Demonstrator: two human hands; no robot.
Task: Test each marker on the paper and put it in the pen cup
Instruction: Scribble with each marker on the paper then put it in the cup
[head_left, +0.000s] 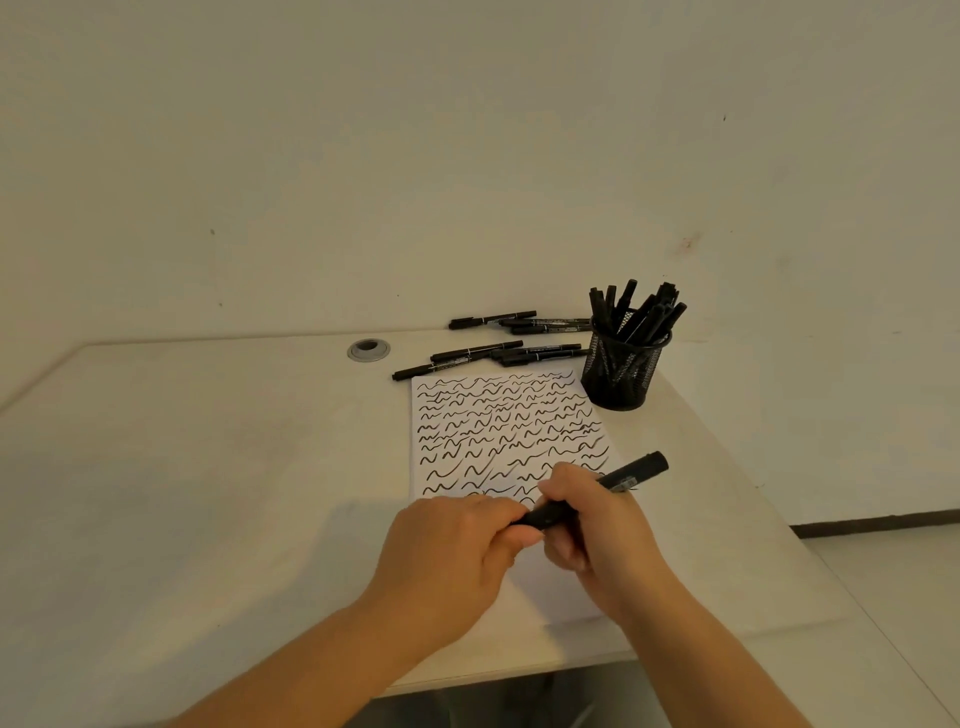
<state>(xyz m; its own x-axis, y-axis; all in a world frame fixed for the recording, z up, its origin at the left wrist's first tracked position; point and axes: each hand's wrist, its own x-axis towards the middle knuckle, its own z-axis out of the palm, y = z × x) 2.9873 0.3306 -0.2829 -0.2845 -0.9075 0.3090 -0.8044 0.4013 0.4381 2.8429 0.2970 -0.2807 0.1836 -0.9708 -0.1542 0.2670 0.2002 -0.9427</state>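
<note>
A black marker (631, 474) is held over the lower part of the white paper (506, 431), which is covered with rows of black squiggles. My right hand (597, 525) grips the marker's barrel, its far end pointing up and right. My left hand (457, 545) pinches the marker's near end, where the cap or tip is hidden by my fingers. The black mesh pen cup (621, 371) stands just beyond the paper's top right corner, holding several markers. Several loose black markers (478, 353) lie on the desk behind the paper.
The pale desk (208, 467) meets the wall at the back. A round grey cable grommet (368, 349) sits left of the loose markers. The desk's right edge runs diagonally past the cup, and its front edge lies under my forearms.
</note>
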